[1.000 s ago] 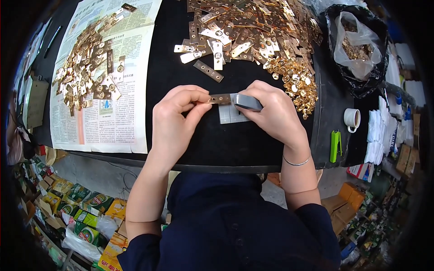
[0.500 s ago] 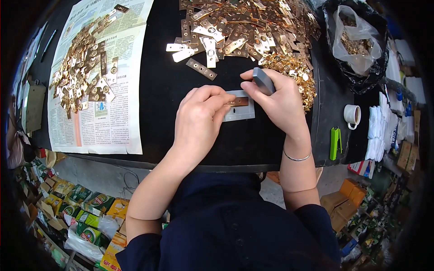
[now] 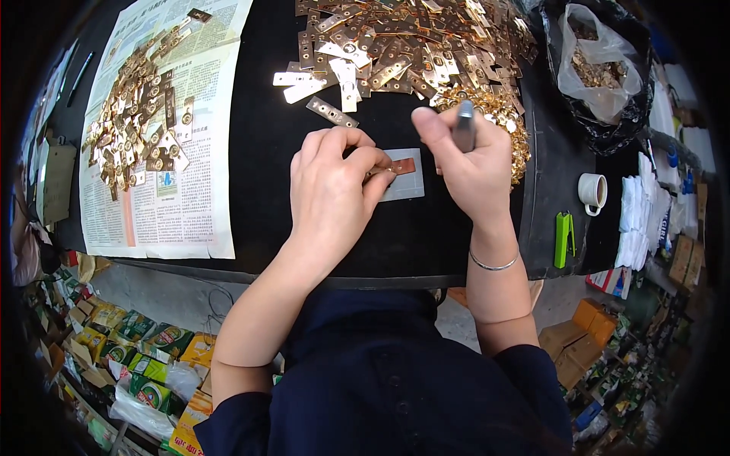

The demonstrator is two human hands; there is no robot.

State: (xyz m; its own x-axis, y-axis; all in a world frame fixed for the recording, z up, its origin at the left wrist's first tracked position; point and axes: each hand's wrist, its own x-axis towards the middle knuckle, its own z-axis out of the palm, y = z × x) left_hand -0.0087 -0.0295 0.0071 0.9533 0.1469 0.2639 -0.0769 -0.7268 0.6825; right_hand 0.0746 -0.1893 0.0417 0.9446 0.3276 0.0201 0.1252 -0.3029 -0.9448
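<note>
My left hand (image 3: 333,182) is closed, its thumb and fingertips pinching the left end of a coppery metal strip (image 3: 404,166). The strip lies on a small grey metal plate (image 3: 408,188) on the black tabletop, and my fingers cover part of both. To the right of the plate, raised above it, my right hand (image 3: 480,167) is wrapped round a grey block-shaped tool (image 3: 464,128), whose lower part is hidden in the palm. A single drilled strip (image 3: 331,112) lies just beyond my left hand.
A large pile of coppery strips (image 3: 395,49) covers the far middle, with small gold round caps (image 3: 508,125) beside it. More strips (image 3: 144,121) lie on newspaper (image 3: 205,220) at left. At right are a lined bag (image 3: 597,95), a white cup (image 3: 592,191) and a green stapler-like tool (image 3: 563,239).
My right hand has moved a little right, away from the strip, and the grey tool has turned more upright. My left hand has shifted slightly left, still pinching the strip.
</note>
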